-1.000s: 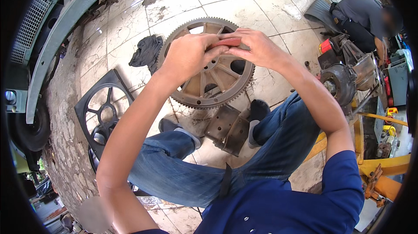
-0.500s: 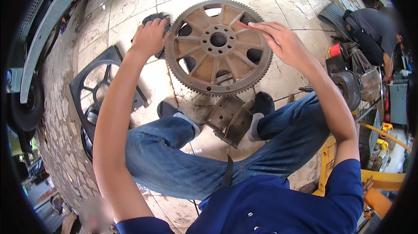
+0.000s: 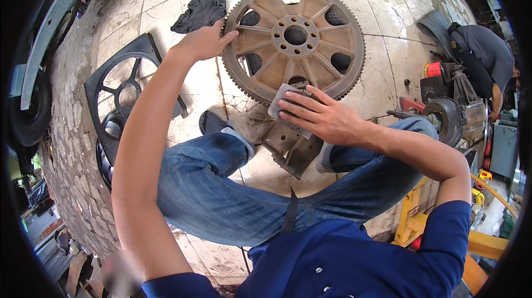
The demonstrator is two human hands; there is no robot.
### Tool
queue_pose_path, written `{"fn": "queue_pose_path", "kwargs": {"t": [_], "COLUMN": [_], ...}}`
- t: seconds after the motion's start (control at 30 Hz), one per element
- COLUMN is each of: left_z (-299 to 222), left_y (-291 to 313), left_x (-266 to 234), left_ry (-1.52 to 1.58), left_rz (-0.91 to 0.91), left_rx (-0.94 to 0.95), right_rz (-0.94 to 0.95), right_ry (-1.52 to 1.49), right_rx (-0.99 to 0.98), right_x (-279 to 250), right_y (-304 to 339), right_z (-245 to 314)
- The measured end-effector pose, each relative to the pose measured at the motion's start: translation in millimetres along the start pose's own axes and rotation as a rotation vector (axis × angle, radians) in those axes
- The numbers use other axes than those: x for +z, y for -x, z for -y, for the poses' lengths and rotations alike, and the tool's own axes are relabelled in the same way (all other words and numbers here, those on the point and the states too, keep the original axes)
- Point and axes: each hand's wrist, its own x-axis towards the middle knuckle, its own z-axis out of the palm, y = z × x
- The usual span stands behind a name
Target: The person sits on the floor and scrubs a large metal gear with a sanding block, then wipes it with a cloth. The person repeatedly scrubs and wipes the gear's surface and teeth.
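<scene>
a brown toothed wheel (image 3: 303,64) lies face up over the tiled floor (image 3: 388,57), out beyond the person's feet, with a ring of holes around its centre opening and larger gaps between its spokes. at the wheel's left rim is the left hand (image 3: 206,42), unclenched, its thumb and fingers laid against the edge. the right hand (image 3: 327,116) is at the wheel's near rim, grasping a grey pad (image 3: 277,102) with its fingers spread over the top; its thumb is hidden, and whether the pad presses on the rim i cannot tell. just left of the wheel lies a crumpled black cloth (image 3: 200,13). farther left and nearer than the wheel is a black frame (image 3: 103,94) with a round opening. on the wheel's near side, partly under the pad, is a drilled metal bracket (image 3: 284,142). well to the wheel's right, a co-worker (image 3: 483,49) in grey bends over.
</scene>
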Motion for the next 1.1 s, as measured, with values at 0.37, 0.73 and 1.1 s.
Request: {"fn": "queue_pose_path", "kwargs": {"t": [0.37, 0.73, 1.1], "left_z": [3, 6, 9], "left_y": [-1, -2, -7], "left_x": [7, 12, 18], "left_ry": [0.034, 0.083, 0.130], "left_rz": [-0.050, -0.097, -0.090], "left_rx": [0.015, 0.019, -0.022], "right_rz": [0.019, -0.047, -0.070], "right_ry": [0.010, -0.141, -0.097], "right_rx": [0.039, 0.105, 0.188], "right_x": [4, -4, -9], "right_y": [-2, -17, -19], "right_z": [2, -14, -37]}}
